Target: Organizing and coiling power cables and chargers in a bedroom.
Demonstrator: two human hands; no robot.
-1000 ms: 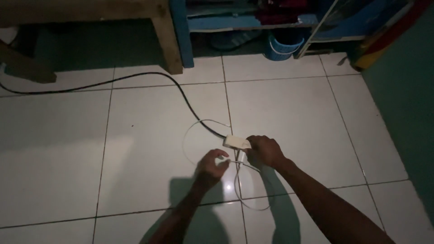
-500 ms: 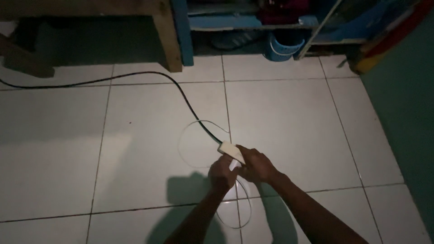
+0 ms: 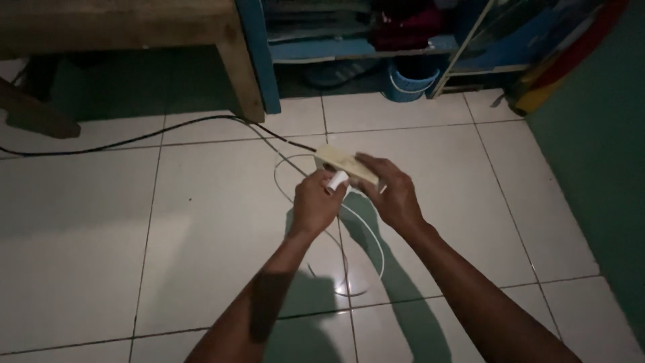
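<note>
I hold a cream power strip (image 3: 346, 165) tilted above the floor, black cord trailing left; a small white plug (image 3: 335, 181) sits against it, thin white cable looping below.

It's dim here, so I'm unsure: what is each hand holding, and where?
Right hand grips the white socket block at its near end; left hand pinches the small white plug by its body.

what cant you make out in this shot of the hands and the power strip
Head view, dim light:
- Power strip: its sockets, hidden by the right hand and the dark.
- White plug: its prongs, covered by the left hand.
- Black cable: its far end, cut off by the left edge.
- White cord: where it ends, too thin and glared.
- Shelf contents: too dark, cut by the top edge.
</note>
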